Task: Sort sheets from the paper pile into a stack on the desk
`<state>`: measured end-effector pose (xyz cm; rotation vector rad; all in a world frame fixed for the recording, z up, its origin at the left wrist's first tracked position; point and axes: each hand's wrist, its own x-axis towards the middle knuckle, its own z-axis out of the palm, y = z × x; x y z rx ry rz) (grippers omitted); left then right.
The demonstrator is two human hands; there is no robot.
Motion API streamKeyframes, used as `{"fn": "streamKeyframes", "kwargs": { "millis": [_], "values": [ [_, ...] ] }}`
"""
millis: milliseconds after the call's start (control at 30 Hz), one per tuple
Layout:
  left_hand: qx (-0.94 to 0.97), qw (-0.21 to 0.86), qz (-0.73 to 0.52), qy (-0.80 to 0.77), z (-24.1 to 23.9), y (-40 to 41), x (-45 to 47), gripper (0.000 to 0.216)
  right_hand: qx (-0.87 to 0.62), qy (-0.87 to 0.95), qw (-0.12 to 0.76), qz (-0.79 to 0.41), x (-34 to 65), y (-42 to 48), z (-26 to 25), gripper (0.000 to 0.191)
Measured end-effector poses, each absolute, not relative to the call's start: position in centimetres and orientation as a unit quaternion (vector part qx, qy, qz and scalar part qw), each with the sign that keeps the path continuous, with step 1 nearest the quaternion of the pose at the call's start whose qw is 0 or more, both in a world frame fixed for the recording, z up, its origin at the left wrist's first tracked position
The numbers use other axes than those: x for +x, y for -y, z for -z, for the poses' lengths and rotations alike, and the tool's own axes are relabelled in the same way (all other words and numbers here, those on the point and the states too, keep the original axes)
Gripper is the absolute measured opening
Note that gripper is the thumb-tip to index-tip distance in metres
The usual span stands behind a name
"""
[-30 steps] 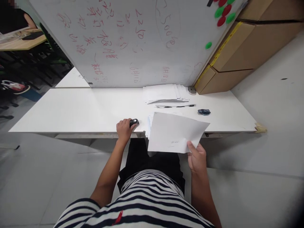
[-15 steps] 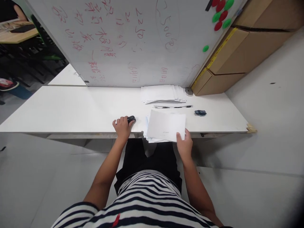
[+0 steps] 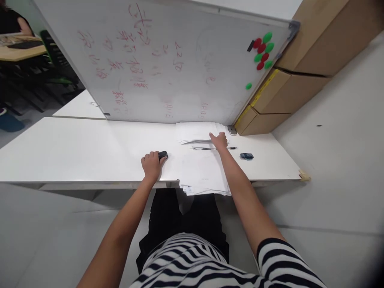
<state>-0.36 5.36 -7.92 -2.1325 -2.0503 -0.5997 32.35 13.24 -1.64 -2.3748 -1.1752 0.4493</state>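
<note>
My left hand [image 3: 151, 165] is closed around a black tool that looks like a stapler [image 3: 163, 155], resting on the white desk near its front edge. A stack of white paper [image 3: 204, 172] lies in front of me, its near edge jutting past the desk. My right hand [image 3: 219, 141] reaches over this stack to the right part of a second paper stack [image 3: 193, 131] at the whiteboard's foot. Its thumb is spread away from the fingers, and no sheet shows lifted in it. Between the stacks lies a thin pen-like item [image 3: 198, 148], partly hidden by my right forearm.
A whiteboard [image 3: 186, 92] with red writing and round magnets stands along the desk's back. Cardboard boxes [image 3: 270, 94] are stacked at the right. A small dark blue item [image 3: 247, 156] lies on the desk [image 3: 90, 152]. Far left, another person [image 3: 13, 24] is at a table.
My right hand has let go of the near papers and moved forward to the back stack. The near papers now lie flat. My left hand still holds the stapler; the view has shifted.
</note>
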Motion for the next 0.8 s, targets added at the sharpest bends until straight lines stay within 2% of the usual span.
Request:
{"fn": "streamKeyframes", "kwargs": {
  "millis": [133,500,800],
  "values": [
    [-0.704,0.061,0.187,0.682,7.9,-5.3,-0.4,0.048,-0.875,0.418,0.183,-0.162,31.9,-16.9,2.1,0.066],
    [-0.705,0.07,0.192,0.679,8.1,-5.5,-0.5,0.045,-0.859,0.463,0.205,-0.077,31.4,-17.1,4.2,0.023],
    [-0.707,0.079,0.201,0.674,8.1,-5.5,-0.4,0.047,-0.832,0.487,0.265,0.023,31.5,-15.9,5.1,0.019]
  ]
}}
